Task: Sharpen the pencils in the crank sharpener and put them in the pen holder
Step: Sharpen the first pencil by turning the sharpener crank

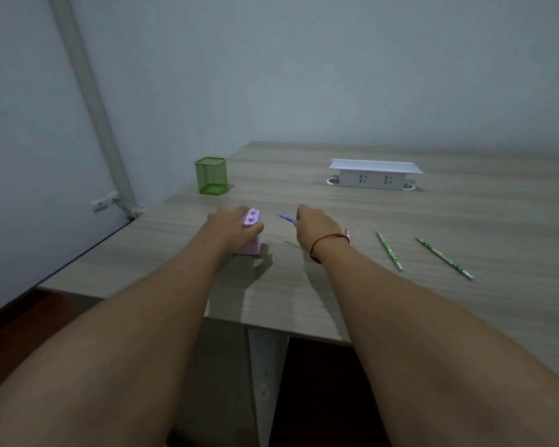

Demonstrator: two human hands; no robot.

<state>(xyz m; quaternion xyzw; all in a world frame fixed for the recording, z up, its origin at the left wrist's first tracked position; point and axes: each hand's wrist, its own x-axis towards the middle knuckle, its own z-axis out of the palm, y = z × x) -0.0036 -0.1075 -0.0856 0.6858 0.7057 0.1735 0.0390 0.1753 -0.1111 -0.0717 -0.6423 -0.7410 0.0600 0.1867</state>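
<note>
Where the arms cross the near edge: the left forearm [162,317] and the right forearm [400,317] reach forward over the wooden table [465,317].
Green pencils: a left green pencil [389,250] and a right green pencil [444,258] lie flat on the right, apart from each other and from both hands. Each long axis runs far-left to near-right. I cannot tell which end is the point.
Sharpener: the pale pink sharpener [251,218] stands upright on the table, left of centre, with two raised studs on top.
Left hand: the left hand [236,225] grips the sharpener, fingers curled over its top and thumb on its right face.
Right hand: the right hand [317,229] shows its back to the camera, with its fingers folded round the blue pencil [287,218]. A red cord [323,241] circles the wrist.
Blue pencil: it juts from the right hand toward the far left. Its free end is aimed at the sharpener and stops short of it, not touching.
Pink pencil: only a short end of the pink pencil [348,233] shows, just behind the right wrist.
Pen holder: the green mesh pen holder [211,175] stands upright at the far left, well apart from the sharpener.
Socket box: the white socket box [373,179] sits far right of centre with its lid raised and two outlets facing near.
Writing: the prints on the pencils are too small and blurred to read.
</note>
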